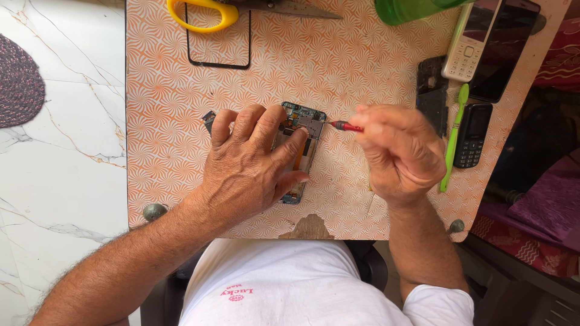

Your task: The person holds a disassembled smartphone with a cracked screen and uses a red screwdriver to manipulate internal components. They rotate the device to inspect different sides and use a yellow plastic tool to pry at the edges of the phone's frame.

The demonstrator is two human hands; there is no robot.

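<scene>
An opened smartphone (304,124) with its back removed lies on the orange-patterned table (344,66), its circuit board showing. My left hand (251,160) lies flat over it and pins it down, fingers spread across its left side. My right hand (399,151) grips a small red-handled screwdriver (345,126); its tip points left at the phone's upper right corner.
A thin black phone frame (219,63) and yellow-handled scissors (202,12) lie at the top. A green bottle (411,9), a white keypad phone (468,42), a black smartphone (507,48), a black keypad phone (472,134), a green toothbrush (453,142) and a black phone part (431,87) sit at right. Marble floor (60,151) lies left.
</scene>
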